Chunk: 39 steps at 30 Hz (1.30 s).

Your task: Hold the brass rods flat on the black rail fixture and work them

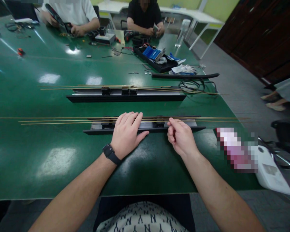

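Note:
A long black rail (190, 128) lies across the green table (50, 154) in front of me, with three thin brass rods (50, 120) laid along it. My left hand (127, 135) rests flat on the rail and rods, fingers stretched out together; a black watch is on that wrist. My right hand (180, 137) is curled, its fingertips pinched on one of the rods just to the right of the left hand.
A second black rail (125, 96) with more brass rods lies farther back. Beyond it are a black tray (157, 66) with blue parts, cables (195, 85), and two seated people working at the far edge. A white device (270, 170) sits at the right.

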Tool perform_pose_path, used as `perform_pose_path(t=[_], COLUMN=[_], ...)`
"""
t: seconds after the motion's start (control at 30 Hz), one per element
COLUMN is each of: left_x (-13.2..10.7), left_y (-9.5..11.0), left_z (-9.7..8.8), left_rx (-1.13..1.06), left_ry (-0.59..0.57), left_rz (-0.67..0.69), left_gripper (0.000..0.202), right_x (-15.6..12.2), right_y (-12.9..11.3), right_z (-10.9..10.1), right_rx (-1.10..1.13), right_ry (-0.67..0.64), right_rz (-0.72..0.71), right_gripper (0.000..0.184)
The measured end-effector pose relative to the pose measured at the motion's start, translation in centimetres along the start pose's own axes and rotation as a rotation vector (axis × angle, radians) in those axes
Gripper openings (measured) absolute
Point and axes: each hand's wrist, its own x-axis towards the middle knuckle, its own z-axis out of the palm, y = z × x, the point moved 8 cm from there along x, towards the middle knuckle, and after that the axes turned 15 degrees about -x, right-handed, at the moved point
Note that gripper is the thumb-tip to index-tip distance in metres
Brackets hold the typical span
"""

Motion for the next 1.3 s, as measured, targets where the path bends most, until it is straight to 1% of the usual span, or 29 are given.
perform_pose_path(t=[0.23, 0.57, 0.73, 1.3], left_x=[-0.03, -0.02, 0.0, -0.01], left_y=[-0.09, -0.07, 0.03, -0.02], left_z=[0.0, -0.01, -0.11, -0.07], left_rx=[-0.027, -0.018, -0.005, -0.012], left_ry=[0.017, 0.002, 0.004, 0.003], left_rz=[0.0, -0.012, -0.007, -0.003], left_gripper=[0.06, 0.061, 0.062, 0.06], right_x=[-0.02, 0.03, -0.03, -0.1], right_y=[-0.15, -0.08, -0.05, -0.17], right_z=[0.05, 0.27, 0.33, 0.03], right_rx=[-0.033, -0.064, -0.059, -0.034], right_ry=[-0.005, -0.033, -0.043, 0.008], right_rz=[-0.006, -0.016, 0.008, -0.014], right_gripper=[0.031, 0.031, 0.032, 0.032])
